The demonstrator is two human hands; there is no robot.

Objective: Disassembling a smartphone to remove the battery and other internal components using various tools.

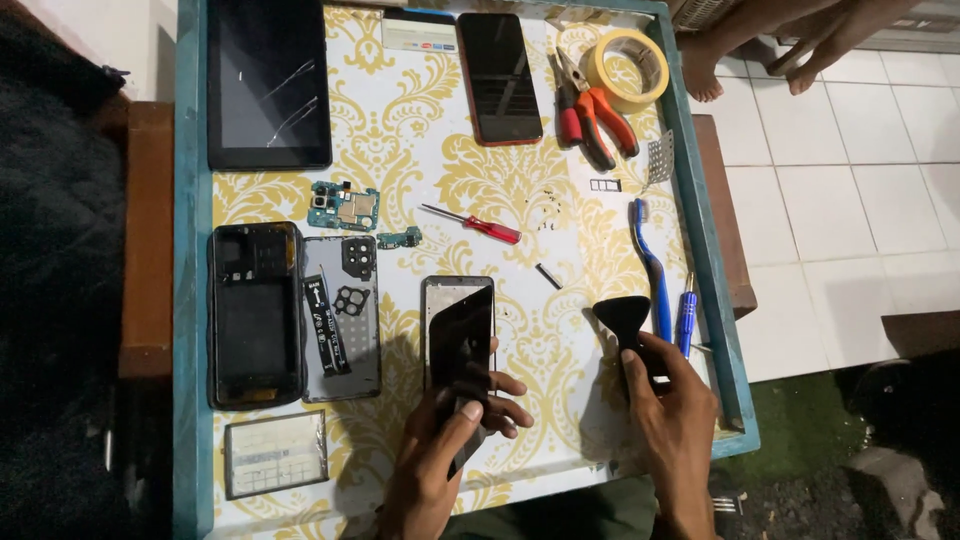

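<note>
Black phone screen panel (461,345), thin and glossy, tilted up off the open phone frame (457,300) beneath it, pinched at its lower end between thumb and fingers of the left hand (450,440). Black plastic pry tool (625,325), flat fan-shaped blade pointing away, handle gripped in the right hand (672,405), just right of the panel.

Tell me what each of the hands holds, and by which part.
The left hand grips the dark phone screen panel by its lower end. The right hand holds the black flat-bladed pry tool by its handle.

Hands (560,420) with phone screen (461,340), scraper (625,318)
</note>
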